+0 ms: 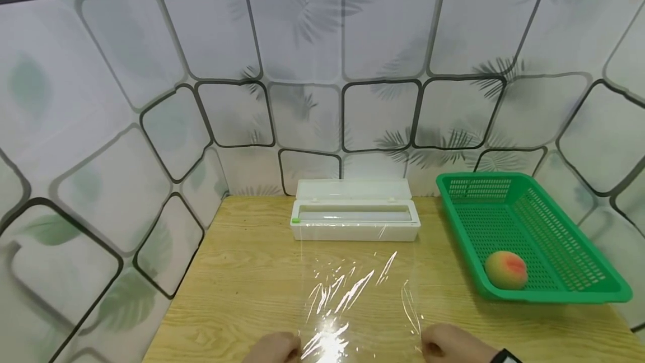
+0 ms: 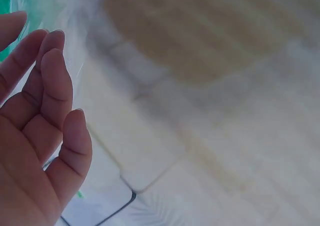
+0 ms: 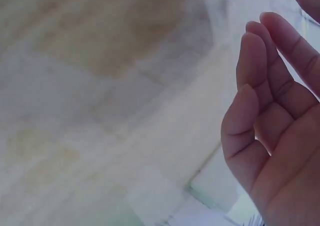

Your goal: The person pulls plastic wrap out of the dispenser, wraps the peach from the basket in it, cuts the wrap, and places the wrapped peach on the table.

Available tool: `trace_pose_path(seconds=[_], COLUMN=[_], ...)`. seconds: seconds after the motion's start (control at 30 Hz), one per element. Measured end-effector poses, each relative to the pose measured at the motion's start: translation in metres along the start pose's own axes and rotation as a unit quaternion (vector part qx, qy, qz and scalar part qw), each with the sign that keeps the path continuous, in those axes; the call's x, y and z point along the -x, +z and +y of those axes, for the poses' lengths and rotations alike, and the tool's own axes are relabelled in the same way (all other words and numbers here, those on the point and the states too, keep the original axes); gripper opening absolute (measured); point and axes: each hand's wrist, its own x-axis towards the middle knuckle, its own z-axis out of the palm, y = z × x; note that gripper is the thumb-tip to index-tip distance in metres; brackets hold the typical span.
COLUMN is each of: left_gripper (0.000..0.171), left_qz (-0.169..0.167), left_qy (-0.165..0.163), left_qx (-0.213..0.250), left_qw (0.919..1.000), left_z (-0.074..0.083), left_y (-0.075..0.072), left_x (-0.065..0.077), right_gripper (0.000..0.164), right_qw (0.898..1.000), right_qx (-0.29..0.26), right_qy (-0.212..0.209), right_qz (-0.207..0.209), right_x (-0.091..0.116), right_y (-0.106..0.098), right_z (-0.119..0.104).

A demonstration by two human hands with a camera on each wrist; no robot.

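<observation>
A clear sheet of plastic wrap stretches toward me from a white wrap dispenser, whose lid stands raised at the back. At the sheet's left edge my left hand pinches the film; in the left wrist view its fingers are curled, with shiny film beyond their tips. My right hand grips the right edge, its fingers bent in the right wrist view. A dark watch band circles the right wrist. The near end of the sheet runs out of the head view.
To the right, a green plastic basket holds one peach. A small green slider sits at the dispenser's left end. Patterned cloth walls enclose the wooden table at the back and sides.
</observation>
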Motion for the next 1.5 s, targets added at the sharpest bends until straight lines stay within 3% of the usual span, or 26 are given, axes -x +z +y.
trace_pose_path(seconds=[0.13,0.2,0.37,0.63,0.8,1.03,1.33,1.5], left_gripper=[0.017,0.017,0.015,0.013,0.012,0.011,0.011,0.011], left_qz=[0.04,0.063,0.092,0.107,0.116,0.108,0.109,0.101], left_qy=[0.008,0.01,-0.01,-0.023,-0.023,-0.022,-0.015,-0.016], left_qx=[0.012,0.01,0.017,0.027,0.025,0.034,0.034,0.03], left_qw=[0.9991,0.9979,0.9956,0.9936,0.9926,0.9933,0.9933,0.9943], left_z=[-0.003,-0.004,-0.003,0.003,0.006,0.011,0.015,0.015], left_y=[-0.009,-0.014,-0.022,-0.028,-0.031,-0.034,-0.033,-0.031], left_x=[-0.005,-0.008,-0.017,-0.028,-0.036,-0.045,-0.049,-0.052], right_gripper=[0.017,0.015,0.014,0.028,0.035,0.032,0.032,0.032], right_qw=[0.993,0.987,0.96,0.928,0.907,0.919,0.926,0.923], right_qx=[0.053,0.067,0.129,0.156,0.171,0.162,0.152,0.159], right_qy=[-0.07,-0.082,-0.117,-0.134,-0.131,-0.002,0.058,0.088], right_qz=[0.079,0.118,0.22,0.312,0.361,0.359,0.339,0.338], right_x=[-0.003,-0.004,-0.007,-0.016,-0.016,-0.002,0.021,0.036], right_y=[-0.005,-0.007,-0.009,-0.008,-0.02,-0.059,-0.111,-0.138], right_z=[0.002,0.001,-0.003,-0.004,-0.006,-0.006,0.008,0.021])
